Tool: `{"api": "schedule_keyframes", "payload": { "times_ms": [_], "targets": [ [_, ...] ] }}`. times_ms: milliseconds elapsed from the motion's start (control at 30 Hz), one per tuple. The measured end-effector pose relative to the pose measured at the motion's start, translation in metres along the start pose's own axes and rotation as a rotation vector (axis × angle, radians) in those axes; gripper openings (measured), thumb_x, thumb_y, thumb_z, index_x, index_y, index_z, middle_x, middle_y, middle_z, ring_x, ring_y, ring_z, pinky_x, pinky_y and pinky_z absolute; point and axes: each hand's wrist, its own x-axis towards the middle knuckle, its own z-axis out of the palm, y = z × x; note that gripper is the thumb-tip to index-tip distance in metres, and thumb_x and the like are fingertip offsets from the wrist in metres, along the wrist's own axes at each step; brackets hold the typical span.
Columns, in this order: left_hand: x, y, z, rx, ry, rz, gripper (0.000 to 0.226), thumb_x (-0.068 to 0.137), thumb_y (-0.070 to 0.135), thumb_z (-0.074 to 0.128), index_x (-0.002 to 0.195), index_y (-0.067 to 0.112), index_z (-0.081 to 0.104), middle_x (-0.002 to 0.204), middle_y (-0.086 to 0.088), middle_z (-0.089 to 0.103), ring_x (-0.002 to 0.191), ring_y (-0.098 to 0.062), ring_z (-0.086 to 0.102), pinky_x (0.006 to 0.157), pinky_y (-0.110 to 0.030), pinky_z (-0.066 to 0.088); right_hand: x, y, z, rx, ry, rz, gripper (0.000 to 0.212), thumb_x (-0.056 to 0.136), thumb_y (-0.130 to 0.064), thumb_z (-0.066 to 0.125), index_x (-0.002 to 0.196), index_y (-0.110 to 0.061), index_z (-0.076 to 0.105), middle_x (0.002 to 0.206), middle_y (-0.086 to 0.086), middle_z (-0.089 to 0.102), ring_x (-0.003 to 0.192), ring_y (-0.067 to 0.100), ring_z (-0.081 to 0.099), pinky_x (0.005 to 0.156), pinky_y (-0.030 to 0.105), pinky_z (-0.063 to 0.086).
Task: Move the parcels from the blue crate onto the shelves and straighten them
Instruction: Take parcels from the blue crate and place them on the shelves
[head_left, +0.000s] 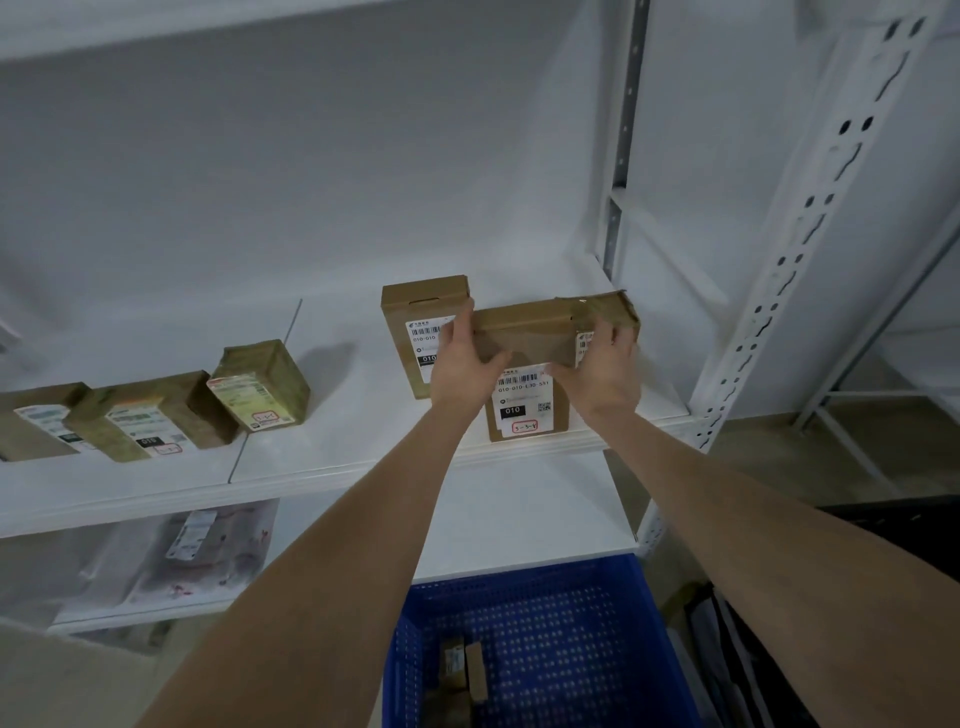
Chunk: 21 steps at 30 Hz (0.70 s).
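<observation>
Both hands grip a brown box (524, 340) at the front edge of the white shelf (332, 452). The left hand (460, 364) curls round its nine-o'clock side and the right hand (605, 376) round its three-o'clock side. A second box (415, 312) stands just beside it at ten o'clock. A row of taped parcels (150, 415) lies well off at nine o'clock. The blue crate (571, 623), at six o'clock below, holds a few small parcels (462, 670).

You're looking at a brown parcel (530, 338), its white label (524, 397) striped with black barcode, red-ringed mark (524, 427); shelf (353, 431) white, crate (571, 623) blue, dotted with holes.
</observation>
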Motion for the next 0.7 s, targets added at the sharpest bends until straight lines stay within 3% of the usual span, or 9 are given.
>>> {"api": "schedule_keyframes", "payload": {
  "times_ms": [100,233,333,500,700],
  "targets": [
    [0.002,0.007,-0.004,0.266,-0.004,0.214,0.077,0.081,0.026,0.068,0.147,0.026,0.027,0.144,-0.003,0.037,0.128,-0.024,0.042,0.100,-0.039,0.043,0.006,-0.011,-0.012,-0.152,0.078,-0.264,0.087,0.074,-0.040,0.079,0.144,-0.017,0.032,0.145,0.011,0.032,0.131,0.030,0.033,0.104,0.040,0.035],
    [0.005,0.010,0.002,0.565,-0.056,0.374,0.071,0.086,0.019,0.065,0.147,0.016,0.030,0.146,-0.005,0.035,0.135,-0.024,0.033,0.112,-0.033,0.028,0.016,-0.022,-0.013,-0.368,-0.102,-0.483,0.083,0.081,-0.032,0.074,0.149,-0.023,0.027,0.156,0.005,0.020,0.143,0.029,0.018,0.112,0.046,0.029],
    [0.005,0.006,0.009,0.716,0.005,0.484,0.066,0.090,0.007,0.056,0.147,0.008,0.025,0.152,-0.009,0.026,0.141,-0.024,0.025,0.115,-0.030,0.023,0.018,-0.021,-0.006,-0.419,-0.137,-0.501,0.078,0.083,-0.021,0.070,0.148,-0.022,0.027,0.151,0.004,0.028,0.138,0.028,0.024,0.108,0.044,0.035],
    [0.011,0.001,0.016,0.826,0.025,0.591,0.065,0.091,0.002,0.051,0.148,0.002,0.019,0.152,-0.014,0.028,0.142,-0.024,0.026,0.119,-0.031,0.011,0.022,-0.019,0.003,-0.462,-0.085,-0.525,0.078,0.084,-0.012,0.068,0.148,-0.019,0.025,0.145,0.008,0.033,0.131,0.030,0.032,0.103,0.041,0.039],
    [0.026,0.001,0.017,0.815,0.022,0.572,0.059,0.094,0.003,0.046,0.148,0.003,0.022,0.152,-0.013,0.030,0.141,-0.025,0.029,0.119,-0.031,0.016,0.034,-0.023,0.011,-0.502,-0.028,-0.540,0.074,0.085,-0.014,0.067,0.147,-0.018,0.028,0.142,0.008,0.038,0.130,0.029,0.036,0.104,0.040,0.032]
  ]
}}
